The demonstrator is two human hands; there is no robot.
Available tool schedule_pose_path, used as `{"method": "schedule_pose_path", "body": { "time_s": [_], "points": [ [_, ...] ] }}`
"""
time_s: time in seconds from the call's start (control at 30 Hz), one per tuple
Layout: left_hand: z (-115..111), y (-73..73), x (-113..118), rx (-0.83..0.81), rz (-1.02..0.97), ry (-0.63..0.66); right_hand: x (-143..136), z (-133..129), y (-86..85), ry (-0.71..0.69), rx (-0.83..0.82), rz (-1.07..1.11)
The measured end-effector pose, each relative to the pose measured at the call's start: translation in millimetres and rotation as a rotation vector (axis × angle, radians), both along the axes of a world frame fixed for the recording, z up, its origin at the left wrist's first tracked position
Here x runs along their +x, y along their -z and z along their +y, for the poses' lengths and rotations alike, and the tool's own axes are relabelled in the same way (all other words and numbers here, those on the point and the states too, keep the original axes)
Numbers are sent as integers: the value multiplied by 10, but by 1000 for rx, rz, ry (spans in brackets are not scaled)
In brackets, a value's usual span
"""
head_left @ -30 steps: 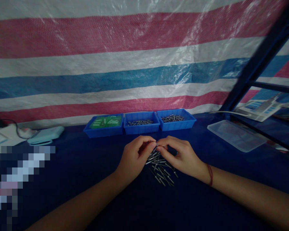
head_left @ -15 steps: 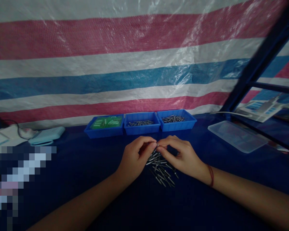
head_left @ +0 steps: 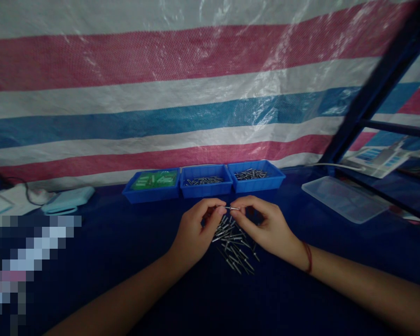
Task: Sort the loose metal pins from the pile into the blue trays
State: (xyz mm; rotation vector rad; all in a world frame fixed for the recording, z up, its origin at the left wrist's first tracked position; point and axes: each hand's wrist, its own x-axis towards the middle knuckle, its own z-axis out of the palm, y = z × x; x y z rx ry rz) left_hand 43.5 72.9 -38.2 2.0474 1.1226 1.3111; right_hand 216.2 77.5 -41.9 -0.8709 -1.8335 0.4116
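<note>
Between the fingertips of both hands lies a thin metal blind rivet [head_left: 229, 208], held roughly level. My left hand [head_left: 200, 224] pinches its left end, and my right hand [head_left: 262, 221], with a red cord on the wrist, pinches its right end. Just below the hands a loose pile of blind rivets [head_left: 235, 247] is spread on the dark blue table [head_left: 154, 242]. Part of that pile is hidden behind the fingers.
Along the back stand three blue bins: a left bin [head_left: 154, 196] with green packets, a middle bin [head_left: 206, 188] and a right bin [head_left: 261, 184] with metal rivets. A clear plastic lid [head_left: 346, 199] lies right; a light blue case [head_left: 68, 199] lies left.
My right hand has moved slightly right, away from my left fingertips, and the shaft of the blind rivet now shows between them. The pile looks unchanged.
</note>
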Motion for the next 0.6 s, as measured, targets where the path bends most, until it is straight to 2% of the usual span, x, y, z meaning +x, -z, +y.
{"method": "schedule_pose_path", "body": {
  "time_s": [0.13, 0.3, 0.6],
  "points": [
    [8, 2, 1, -28, 9, 4, -28, 21, 36, 4, -92, 161],
    [28, 22, 0, -76, 24, 1, -45, -5, 17, -74, -193, 309],
    [41, 42, 2, -125, 48, 23, -40, -7, 34, -80, -243, 313]
  ]
}}
